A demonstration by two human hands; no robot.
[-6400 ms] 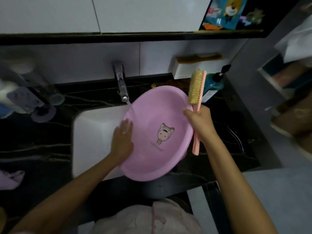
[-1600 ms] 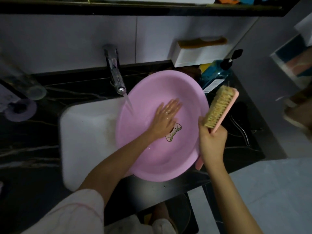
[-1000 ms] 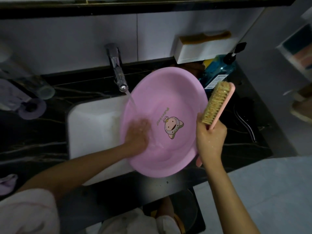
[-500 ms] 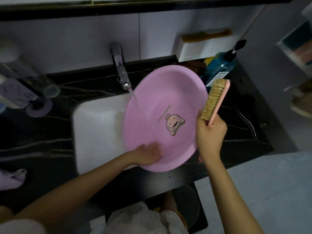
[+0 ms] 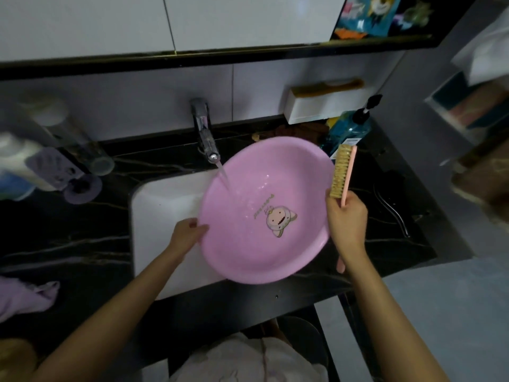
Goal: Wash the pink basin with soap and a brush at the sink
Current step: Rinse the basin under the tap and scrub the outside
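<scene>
The pink basin [image 5: 248, 244], with a cartoon figure printed inside, is held tilted over the white sink [image 5: 162, 216]. Water from the chrome tap [image 5: 205, 133] runs into its upper left part. My left hand [image 5: 187, 232] grips the basin's left rim. My right hand [image 5: 347, 219] is at the basin's right rim and holds the pink brush [image 5: 343, 172] by its handle, bristles facing left and pointing up past the rim. The handle's end sticks out below my wrist.
A blue pump soap bottle [image 5: 349, 130] and a white wall box [image 5: 327, 103] stand behind the basin. Cups and bottles [image 5: 55, 161] crowd the black counter at the left, with a lilac cloth [image 5: 24, 296] at the near left. A dark hose [image 5: 391, 208] lies at the right.
My left hand has left the inside of the basin and moved to grip its left rim. The basin has turned a little. The brush stays upright in my right hand.
</scene>
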